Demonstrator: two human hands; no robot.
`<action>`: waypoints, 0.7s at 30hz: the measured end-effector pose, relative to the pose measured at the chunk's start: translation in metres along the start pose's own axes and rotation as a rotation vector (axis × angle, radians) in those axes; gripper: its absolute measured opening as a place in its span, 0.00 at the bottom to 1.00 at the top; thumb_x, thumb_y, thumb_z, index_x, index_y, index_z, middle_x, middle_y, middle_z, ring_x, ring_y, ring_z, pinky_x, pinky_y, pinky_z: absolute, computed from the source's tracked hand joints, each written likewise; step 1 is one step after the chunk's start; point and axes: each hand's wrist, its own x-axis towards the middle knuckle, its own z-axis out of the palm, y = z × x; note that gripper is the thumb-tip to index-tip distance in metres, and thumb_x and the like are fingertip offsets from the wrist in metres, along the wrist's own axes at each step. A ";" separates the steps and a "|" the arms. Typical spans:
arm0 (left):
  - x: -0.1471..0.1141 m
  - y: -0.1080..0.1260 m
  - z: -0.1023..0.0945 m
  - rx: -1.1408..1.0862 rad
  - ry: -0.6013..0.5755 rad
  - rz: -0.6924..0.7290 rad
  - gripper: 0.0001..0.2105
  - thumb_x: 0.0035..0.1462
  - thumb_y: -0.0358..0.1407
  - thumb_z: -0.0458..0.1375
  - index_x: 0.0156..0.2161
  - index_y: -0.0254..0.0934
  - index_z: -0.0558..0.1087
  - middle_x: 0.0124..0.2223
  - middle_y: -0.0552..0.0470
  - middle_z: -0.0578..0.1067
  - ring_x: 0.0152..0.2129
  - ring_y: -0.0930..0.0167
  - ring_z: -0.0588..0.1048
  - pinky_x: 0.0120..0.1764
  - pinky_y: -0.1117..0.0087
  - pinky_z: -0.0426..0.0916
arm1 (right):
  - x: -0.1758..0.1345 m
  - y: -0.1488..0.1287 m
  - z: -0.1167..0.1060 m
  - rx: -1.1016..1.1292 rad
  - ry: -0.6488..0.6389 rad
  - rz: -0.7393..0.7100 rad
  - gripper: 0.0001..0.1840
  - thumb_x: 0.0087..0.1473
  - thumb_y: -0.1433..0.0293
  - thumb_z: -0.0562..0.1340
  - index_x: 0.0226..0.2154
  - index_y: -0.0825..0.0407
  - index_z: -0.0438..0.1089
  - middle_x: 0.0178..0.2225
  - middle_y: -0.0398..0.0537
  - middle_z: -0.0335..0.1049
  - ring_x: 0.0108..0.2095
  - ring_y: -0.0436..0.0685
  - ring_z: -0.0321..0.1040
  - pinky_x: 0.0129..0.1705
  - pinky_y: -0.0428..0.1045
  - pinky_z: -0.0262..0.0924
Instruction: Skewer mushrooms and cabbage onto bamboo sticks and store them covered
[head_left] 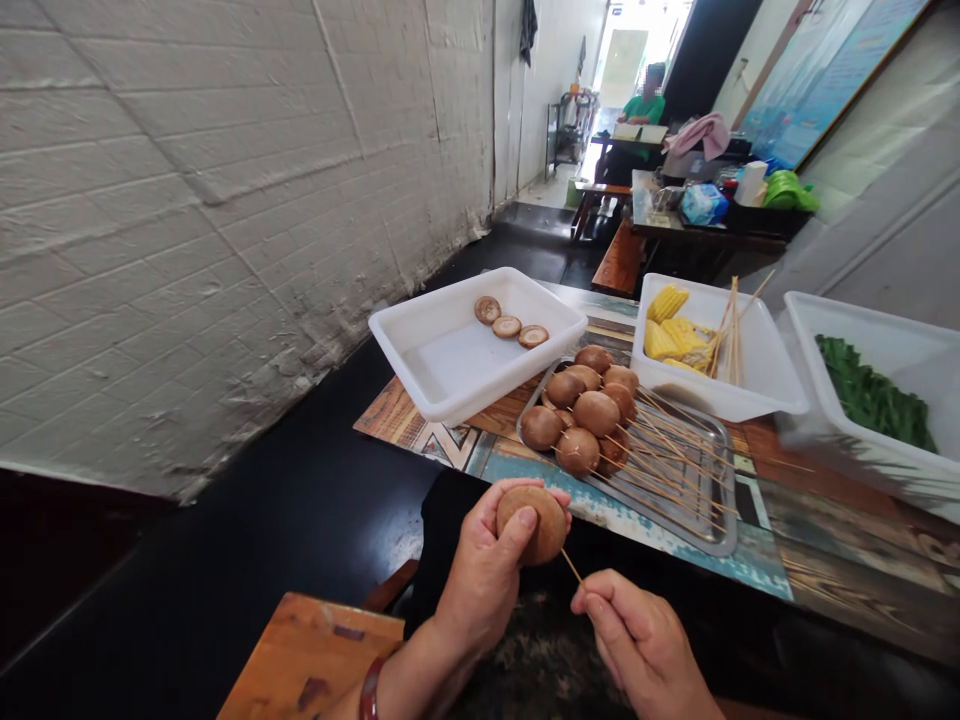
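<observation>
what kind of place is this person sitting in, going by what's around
Probably a small eatery or snack shop: a metal tray of skewered mushrooms, a white tub holding corn and bare sticks, and a further table with a wooden bench all suggest it.

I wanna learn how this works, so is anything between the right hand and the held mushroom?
Only the stick, pinched in the right hand, spans the gap to the mushroom in the left hand. Nothing else visible stands between.
</observation>
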 end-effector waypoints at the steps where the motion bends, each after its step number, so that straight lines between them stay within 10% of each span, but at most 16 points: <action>1: 0.000 -0.001 0.001 0.004 -0.002 0.006 0.16 0.55 0.41 0.65 0.44 0.33 0.71 0.42 0.42 0.80 0.35 0.66 0.79 0.44 0.63 0.73 | 0.000 0.000 0.001 -0.011 0.021 -0.001 0.19 0.67 0.61 0.49 0.32 0.50 0.69 0.14 0.33 0.48 0.13 0.47 0.48 0.17 0.43 0.48; 21: 0.000 -0.011 -0.001 -0.016 -0.094 -0.087 0.19 0.52 0.42 0.67 0.45 0.36 0.71 0.42 0.44 0.80 0.37 0.63 0.79 0.44 0.63 0.72 | 0.016 -0.013 -0.001 0.057 0.021 0.054 0.18 0.67 0.61 0.50 0.31 0.51 0.67 0.15 0.33 0.49 0.14 0.47 0.48 0.18 0.44 0.45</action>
